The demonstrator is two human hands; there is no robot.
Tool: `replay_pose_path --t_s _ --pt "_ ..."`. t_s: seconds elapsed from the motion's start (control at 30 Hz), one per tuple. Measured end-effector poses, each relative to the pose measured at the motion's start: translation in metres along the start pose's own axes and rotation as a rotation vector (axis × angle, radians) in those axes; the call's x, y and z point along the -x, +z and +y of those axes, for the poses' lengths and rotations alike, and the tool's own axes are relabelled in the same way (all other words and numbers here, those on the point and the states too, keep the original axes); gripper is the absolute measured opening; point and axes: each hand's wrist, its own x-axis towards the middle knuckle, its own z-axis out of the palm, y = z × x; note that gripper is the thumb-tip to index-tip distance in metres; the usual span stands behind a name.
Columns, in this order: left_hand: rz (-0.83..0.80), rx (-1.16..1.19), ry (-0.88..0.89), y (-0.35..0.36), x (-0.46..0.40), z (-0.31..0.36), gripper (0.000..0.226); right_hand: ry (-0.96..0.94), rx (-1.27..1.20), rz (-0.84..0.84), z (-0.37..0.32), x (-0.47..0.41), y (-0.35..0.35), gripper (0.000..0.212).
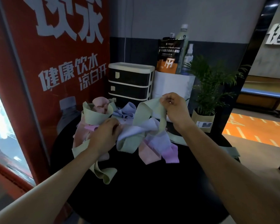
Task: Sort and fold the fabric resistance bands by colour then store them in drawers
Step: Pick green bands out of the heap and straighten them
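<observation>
My right hand [174, 107] pinches a green band [145, 110] lifted at 1 o'clock; my left hand [103, 136] grips into the tangled band pile [136, 139] mid-bench [152, 191], drawers [129, 81] at 12 o'clock

— Where does the single head view look from?
— From the person's head, forward and down over a round black table [152, 191], close in, both forearms reaching in from the bottom corners.
— And further off?
— It faces a drawer unit [130, 81] at the table's far edge, a red poster [55, 62] filling the left.
</observation>
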Motion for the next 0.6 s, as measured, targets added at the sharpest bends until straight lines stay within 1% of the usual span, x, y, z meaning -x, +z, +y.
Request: replay_pose_path --t_s 0.07,0.1,0.17,0.23,0.3,0.37,0.43,0.5,0.57,0.6 --pt "-0.036 -0.031 0.003 0.002 0.002 -0.001 0.026 0.020 -0.043 0.025 0.001 -0.002 -0.004 0.020" --pt "-0.056 -0.061 0.000 0.002 0.002 0.001 0.030 0.022 -0.056 0.038 0.001 -0.003 -0.006 0.022" --pt "-0.113 -0.153 -0.041 0.003 0.002 0.004 0.039 0.015 -0.050 0.056 0.001 -0.003 -0.009 0.022" --pt "-0.151 -0.261 -0.091 0.007 0.001 0.006 0.035 0.016 -0.065 0.091 0.004 -0.004 -0.013 0.019" --pt "-0.098 -0.344 -0.174 0.008 -0.001 0.005 0.020 0.037 -0.083 0.152 0.007 -0.007 -0.020 0.018" --pt "-0.050 -0.342 -0.281 0.005 -0.004 0.002 0.023 0.063 -0.067 0.210 0.012 -0.009 -0.028 0.019" --pt "-0.033 -0.349 -0.336 0.002 -0.006 0.001 0.026 0.080 -0.026 0.254 0.018 -0.008 -0.033 0.024" --pt "-0.049 -0.406 -0.387 -0.003 -0.010 0.003 0.028 0.084 -0.004 0.280 0.024 -0.003 -0.033 0.029" --pt "-0.062 -0.413 -0.391 -0.006 -0.013 0.003 0.030 0.104 0.000 0.262 0.030 0.001 -0.031 0.029" --pt "-0.061 -0.356 -0.351 -0.005 -0.014 0.002 0.030 0.128 0.015 0.222 0.035 0.004 -0.030 0.028"
